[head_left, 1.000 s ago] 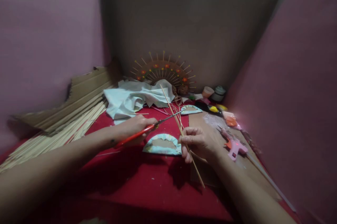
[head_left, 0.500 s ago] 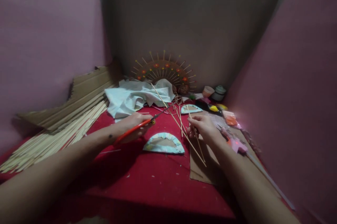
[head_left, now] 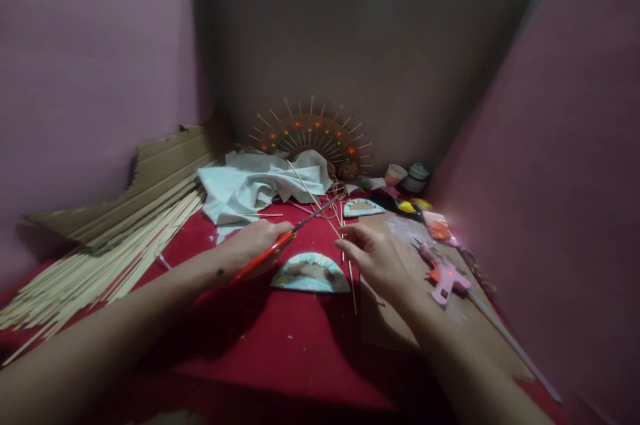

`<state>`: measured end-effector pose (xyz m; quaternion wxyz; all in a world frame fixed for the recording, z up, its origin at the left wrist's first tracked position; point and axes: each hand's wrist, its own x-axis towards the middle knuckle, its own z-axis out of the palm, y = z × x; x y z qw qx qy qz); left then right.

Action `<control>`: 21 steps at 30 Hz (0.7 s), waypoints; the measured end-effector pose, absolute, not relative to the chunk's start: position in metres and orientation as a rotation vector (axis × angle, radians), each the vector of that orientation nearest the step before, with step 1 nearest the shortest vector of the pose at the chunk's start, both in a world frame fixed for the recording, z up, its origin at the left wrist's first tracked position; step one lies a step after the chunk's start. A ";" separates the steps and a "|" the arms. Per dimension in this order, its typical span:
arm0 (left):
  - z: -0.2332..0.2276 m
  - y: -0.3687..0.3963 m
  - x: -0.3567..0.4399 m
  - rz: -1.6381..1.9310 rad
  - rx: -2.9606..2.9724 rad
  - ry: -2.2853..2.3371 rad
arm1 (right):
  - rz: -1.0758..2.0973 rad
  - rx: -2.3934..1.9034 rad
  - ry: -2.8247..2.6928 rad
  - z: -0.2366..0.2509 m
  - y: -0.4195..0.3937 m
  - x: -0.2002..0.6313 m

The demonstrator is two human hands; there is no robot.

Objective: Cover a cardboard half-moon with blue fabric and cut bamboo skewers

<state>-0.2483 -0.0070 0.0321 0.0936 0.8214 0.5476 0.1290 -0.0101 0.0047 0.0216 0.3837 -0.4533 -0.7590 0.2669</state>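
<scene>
The left hand (head_left: 255,242) is closed around the red handles of a pair of scissors (head_left: 280,242). The thin metal blades point up and to the right, over the red cloth (head_left: 280,338) that covers the table, and their tips end near a loose stick at the back. How far the blades are apart cannot be told, because they are too thin in this view.

The right hand (head_left: 377,258) is just to the right of the scissors. Its fingers (head_left: 350,238) pinch a thin bamboo stick (head_left: 346,248), which stands almost straight from front to back; the lower end passes under the hand and comes out over the cloth. A few more short sticks lie close behind the fingers, crossing each other.

Between the two hands, a little nearer to the person, lies a half-round piece with a light blue border (head_left: 311,273), flat on the cloth. A second, smaller piece of the same kind (head_left: 363,206) lies farther back.

On the left side there is a big heap of long bamboo sticks (head_left: 100,258) beside sheets of cardboard (head_left: 165,165). A crumpled white cloth (head_left: 260,185) lies behind the scissors, and behind it a brown fan-shaped ornament with orange flowers (head_left: 311,135) leans at the wall. To the right of the right hand, a pink glue gun (head_left: 445,278) rests on a brown cardboard sheet (head_left: 385,325).
</scene>
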 end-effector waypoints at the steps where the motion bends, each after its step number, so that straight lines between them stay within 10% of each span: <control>1: 0.032 -0.009 -0.246 0.354 2.431 1.617 | 0.555 -1.153 -1.960 0.020 -0.001 -0.014; 6: 0.029 -0.017 -0.240 0.380 2.456 1.491 | 0.307 -1.062 -2.010 0.011 -0.010 -0.017; 21: 0.030 -0.026 -0.247 0.153 2.678 1.696 | 1.212 -0.932 -1.825 0.026 -0.007 -0.009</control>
